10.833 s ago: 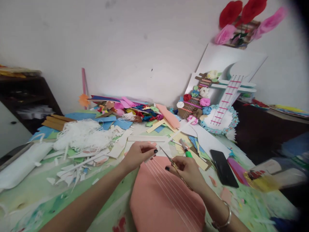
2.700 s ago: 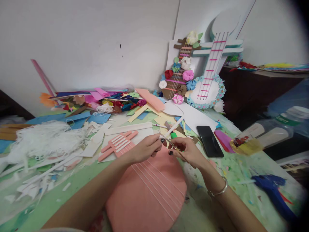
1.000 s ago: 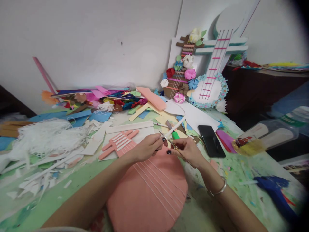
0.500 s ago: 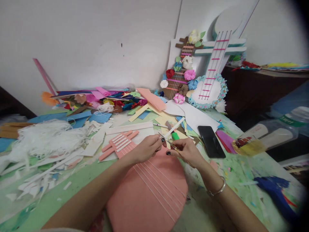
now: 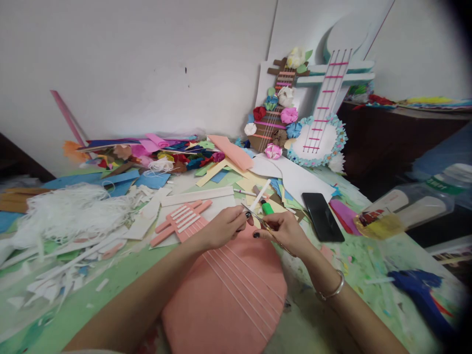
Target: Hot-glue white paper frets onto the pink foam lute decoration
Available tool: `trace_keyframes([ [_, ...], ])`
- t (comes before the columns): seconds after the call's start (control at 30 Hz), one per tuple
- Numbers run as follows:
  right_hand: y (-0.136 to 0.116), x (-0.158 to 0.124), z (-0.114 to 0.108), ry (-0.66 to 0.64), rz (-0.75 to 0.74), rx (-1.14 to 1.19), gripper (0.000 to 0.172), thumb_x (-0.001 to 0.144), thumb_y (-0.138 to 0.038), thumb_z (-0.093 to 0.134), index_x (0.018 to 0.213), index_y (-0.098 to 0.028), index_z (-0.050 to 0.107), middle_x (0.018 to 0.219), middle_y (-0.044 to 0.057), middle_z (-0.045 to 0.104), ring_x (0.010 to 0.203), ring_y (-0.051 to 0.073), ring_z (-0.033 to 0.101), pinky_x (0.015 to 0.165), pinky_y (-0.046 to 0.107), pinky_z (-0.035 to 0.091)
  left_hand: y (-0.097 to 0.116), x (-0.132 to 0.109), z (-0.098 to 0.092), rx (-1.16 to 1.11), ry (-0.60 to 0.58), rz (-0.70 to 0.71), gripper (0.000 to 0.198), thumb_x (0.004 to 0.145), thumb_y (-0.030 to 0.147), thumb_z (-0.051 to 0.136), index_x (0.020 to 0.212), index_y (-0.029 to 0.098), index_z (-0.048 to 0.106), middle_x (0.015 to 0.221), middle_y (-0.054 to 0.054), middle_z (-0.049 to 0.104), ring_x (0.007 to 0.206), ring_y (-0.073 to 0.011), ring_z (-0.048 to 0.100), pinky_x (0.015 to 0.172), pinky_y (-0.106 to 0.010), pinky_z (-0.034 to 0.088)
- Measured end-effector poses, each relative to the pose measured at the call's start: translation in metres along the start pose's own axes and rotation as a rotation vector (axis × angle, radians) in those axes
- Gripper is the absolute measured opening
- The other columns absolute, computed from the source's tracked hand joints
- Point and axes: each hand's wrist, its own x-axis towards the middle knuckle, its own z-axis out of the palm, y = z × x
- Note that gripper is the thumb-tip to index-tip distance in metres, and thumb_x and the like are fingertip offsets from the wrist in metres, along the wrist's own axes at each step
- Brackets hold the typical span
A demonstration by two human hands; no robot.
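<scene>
A salmon-pink paper guitar with thin white strings lies on the green table in front of me. My left hand pinches a narrow white paper strip above the guitar's body. My right hand is closed round a pair of scissors, whose blades point up-left and meet the strip close to my left fingertips. The guitar's pink neck with white frets lies just left of my left hand.
A black phone lies right of my hands. A heap of white shreds and coloured paper scraps fill the left and back. Two finished paper guitars lean against the wall. A blue glue gun lies at the right.
Both hands stay over the guitar. The white strip has swung more upright, and the scissors have shifted slightly towards my left fingers.
</scene>
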Motion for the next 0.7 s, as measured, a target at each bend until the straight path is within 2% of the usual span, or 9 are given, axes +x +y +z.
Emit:
trace_keyframes([
  [0.33, 0.001, 0.001, 0.001, 0.003, -0.028, -0.031, 0.057, 0.065, -0.055, 0.068, 0.046, -0.019, 0.029, 0.051, -0.007, 0.018, 0.051, 0.007, 0.016, 0.046, 0.025, 0.011, 0.001, 0.000, 0.001, -0.027, 0.012, -0.023, 0.026, 0.089, 0.037, 0.037, 0.080, 0.016, 0.049, 0.054, 0.008, 0.027, 0.046, -0.0065, 0.023, 0.042, -0.018, 0.023],
  [0.47, 0.003, 0.002, 0.001, 0.031, 0.023, -0.027, 0.054, 0.066, -0.053, 0.069, 0.047, -0.019, 0.032, 0.045, -0.008, 0.020, 0.045, 0.006, 0.018, 0.042, 0.023, 0.011, -0.002, 0.002, -0.004, -0.010, 0.022, -0.028, 0.026, 0.089, 0.037, 0.038, 0.081, 0.016, 0.050, 0.056, 0.008, 0.029, 0.046, -0.0061, 0.025, 0.042, -0.018, 0.023],
  [0.57, 0.006, 0.004, 0.000, 0.123, 0.131, 0.067, 0.048, 0.065, -0.053, 0.069, 0.049, -0.020, 0.038, 0.039, -0.009, 0.024, 0.038, 0.005, 0.021, 0.038, 0.021, 0.011, -0.004, 0.004, -0.011, 0.002, 0.056, -0.035, 0.025, 0.087, 0.037, 0.041, 0.080, 0.015, 0.050, 0.057, 0.007, 0.031, 0.046, -0.0056, 0.027, 0.042, -0.018, 0.024],
  [0.7, 0.011, 0.008, -0.004, 0.327, 0.265, 0.240, 0.046, 0.060, -0.056, 0.070, 0.051, -0.020, 0.043, 0.036, -0.008, 0.032, 0.031, 0.005, 0.024, 0.033, 0.021, 0.014, -0.007, 0.005, -0.022, -0.059, 0.114, -0.060, 0.027, 0.085, 0.042, 0.045, 0.080, 0.016, 0.048, 0.056, 0.009, 0.027, 0.044, -0.0048, 0.023, 0.042, -0.018, 0.020],
])
